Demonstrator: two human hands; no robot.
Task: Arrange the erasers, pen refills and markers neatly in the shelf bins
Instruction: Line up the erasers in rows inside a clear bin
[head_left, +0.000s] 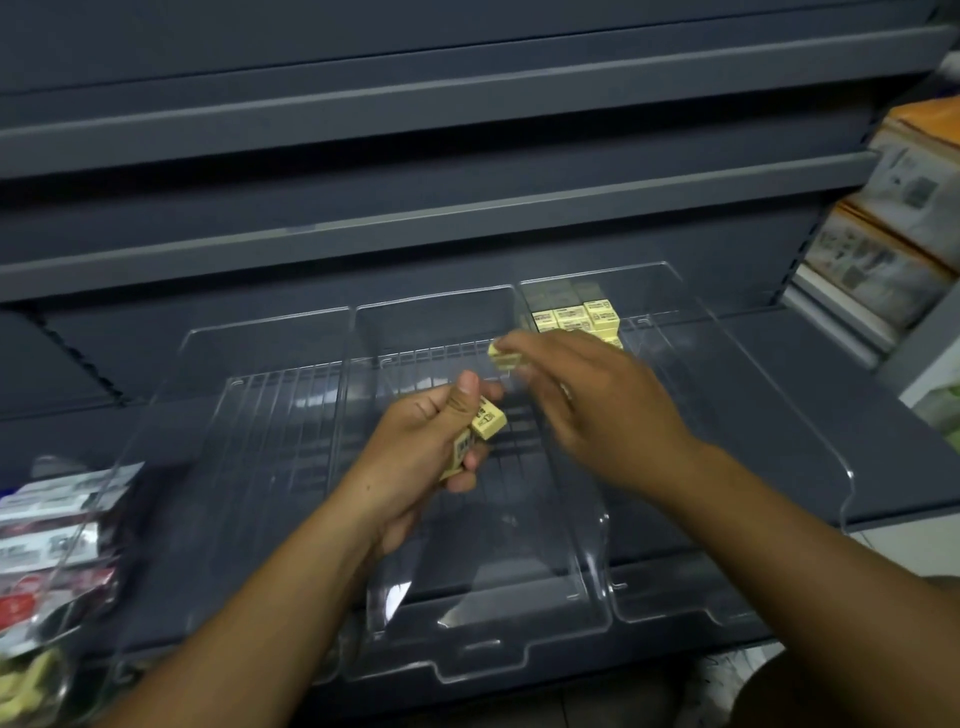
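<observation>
An eraser (503, 357) is pinched by the right hand (597, 395), just lower-left of the stack (576, 316); spares (487, 420) are gripped by the left hand (421, 441).

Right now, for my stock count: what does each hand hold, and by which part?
Left hand holds several erasers, curled round their sides; right hand pinches one eraser, grip blurred.

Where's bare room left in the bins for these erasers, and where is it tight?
The left bin and middle bin show bare floors wall to wall. The right bin is free from its front lip to the eraser stack at its back left, crowded where the right hand holds another eraser.
</observation>
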